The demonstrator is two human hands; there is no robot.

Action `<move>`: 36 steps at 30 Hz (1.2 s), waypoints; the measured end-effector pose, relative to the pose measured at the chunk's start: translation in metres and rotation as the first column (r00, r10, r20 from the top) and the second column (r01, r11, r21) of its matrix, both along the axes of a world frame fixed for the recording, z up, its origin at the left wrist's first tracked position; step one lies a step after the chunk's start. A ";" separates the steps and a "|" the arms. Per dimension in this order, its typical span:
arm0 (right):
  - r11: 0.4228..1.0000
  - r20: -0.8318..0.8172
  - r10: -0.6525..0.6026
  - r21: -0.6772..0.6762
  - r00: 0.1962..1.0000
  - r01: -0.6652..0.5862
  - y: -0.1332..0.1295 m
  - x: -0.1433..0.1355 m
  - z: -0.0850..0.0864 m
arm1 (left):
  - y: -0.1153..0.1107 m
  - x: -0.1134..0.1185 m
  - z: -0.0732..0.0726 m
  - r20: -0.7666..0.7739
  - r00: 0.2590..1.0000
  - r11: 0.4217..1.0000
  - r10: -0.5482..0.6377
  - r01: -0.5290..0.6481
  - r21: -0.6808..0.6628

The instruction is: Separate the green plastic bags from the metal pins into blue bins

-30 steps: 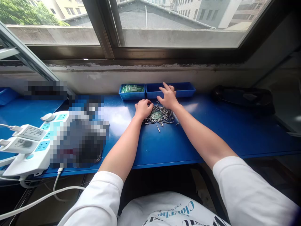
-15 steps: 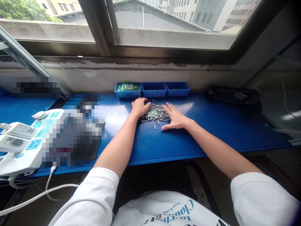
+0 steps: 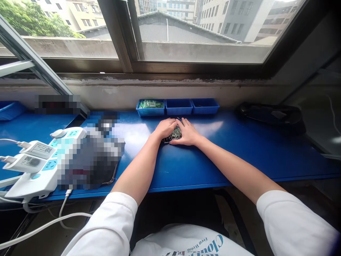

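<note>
On the bench [image 3: 213, 156], far left: a white power strip [image 3: 26, 183] with plugs.
Left hand [image 3: 165, 128]: curled by the pile; I cannot tell if its fingers grip.
Metal pins [image 3: 175, 134]: heaped between the hands.
Right hand [image 3: 188, 134]: fingers open, around the right side.
Pile edge: if the hands push too hard, pins could slip out and roll away.

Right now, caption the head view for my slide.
Left hand and right hand cup a pile of small metal parts on a blue table.
</note>
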State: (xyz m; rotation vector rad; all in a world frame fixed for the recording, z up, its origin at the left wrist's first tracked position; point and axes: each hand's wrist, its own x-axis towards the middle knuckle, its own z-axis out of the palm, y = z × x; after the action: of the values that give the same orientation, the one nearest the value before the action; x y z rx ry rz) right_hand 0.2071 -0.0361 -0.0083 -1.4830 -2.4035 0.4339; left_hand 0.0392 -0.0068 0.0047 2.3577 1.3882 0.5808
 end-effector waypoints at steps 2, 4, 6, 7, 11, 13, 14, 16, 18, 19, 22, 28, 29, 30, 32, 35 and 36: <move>0.996 -0.032 0.069 0.050 0.997 -0.067 0.012 0.003 0.000 | -0.001 0.003 0.000 0.005 1.000 0.999 -0.026 0.026 0.026; 0.990 -0.071 0.109 0.094 0.992 -0.102 0.021 0.005 0.000 | -0.002 0.006 0.000 -0.005 1.000 0.998 -0.008 0.008 0.059; 0.987 -0.105 0.122 0.120 0.987 -0.109 0.025 0.007 0.000 | -0.002 0.009 -0.001 -0.011 0.999 0.996 0.033 -0.032 0.087; 0.986 -0.120 0.122 0.127 0.985 -0.106 0.026 0.007 0.000 | -0.002 0.011 -0.002 -0.009 0.998 0.994 0.055 -0.054 0.094; 0.984 -0.184 0.119 0.152 0.976 -0.092 0.027 0.007 -0.004 | -0.004 0.016 -0.003 0.026 0.991 0.987 0.134 -0.135 0.084; 0.982 -0.207 0.132 0.159 0.970 -0.099 0.027 0.008 -0.005 | -0.005 0.016 -0.002 0.076 0.986 0.985 0.150 -0.156 0.078; 0.982 -0.209 0.133 0.163 0.969 -0.100 0.027 0.008 -0.005 | -0.005 0.014 0.000 0.096 0.983 0.985 0.155 -0.161 0.068; 0.985 -0.186 0.110 0.154 0.976 -0.082 0.026 0.009 -0.002 | -0.006 0.008 0.005 0.104 0.979 0.984 0.175 -0.178 0.018; 0.994 -0.143 0.054 0.106 0.988 -0.039 0.026 0.011 0.002 | -0.006 -0.003 0.013 0.079 0.978 0.979 0.194 -0.187 -0.081; 0.998 -0.121 0.028 0.063 0.992 -0.021 0.026 0.011 0.005 | -0.006 -0.009 0.017 0.053 0.982 0.974 0.182 -0.172 -0.150; 0.997 -0.102 -0.010 -0.073 0.995 0.002 0.027 0.012 0.012 | -0.008 -0.030 0.028 -0.155 0.984 0.933 0.085 -0.133 -0.335; 0.988 -0.120 -0.046 -0.151 0.992 0.027 0.028 0.008 0.016 | -0.046 -0.055 0.018 -0.280 0.959 0.972 0.032 -0.095 -0.214; 0.988 -0.118 -0.058 -0.147 0.991 0.041 0.027 0.007 0.015 | -0.053 -0.054 0.014 -0.286 0.958 0.983 0.033 -0.083 -0.165; 0.989 -0.112 -0.063 -0.141 0.992 0.047 0.027 0.005 0.015 | -0.058 -0.053 0.010 -0.294 0.955 0.990 0.031 -0.069 -0.121; 0.991 -0.096 -0.059 -0.121 0.994 0.047 0.028 0.003 0.012 | -0.062 -0.046 0.003 -0.296 0.954 0.996 0.053 -0.071 -0.052; 0.996 -0.090 -0.058 -0.068 0.994 0.052 0.030 0.001 0.007 | -0.054 -0.029 -0.003 -0.277 0.958 0.997 0.073 -0.079 -0.011; 0.998 -0.101 -0.056 -0.040 0.993 0.052 0.031 0.001 0.005 | -0.048 -0.023 -0.003 -0.270 0.960 0.997 0.076 -0.080 -0.004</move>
State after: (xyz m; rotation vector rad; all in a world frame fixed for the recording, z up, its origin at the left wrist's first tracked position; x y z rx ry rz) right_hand 0.2078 -0.0051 -0.0031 -1.4997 -2.2832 0.5316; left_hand 0.0158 -0.0551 0.0015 2.4504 1.5994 0.2738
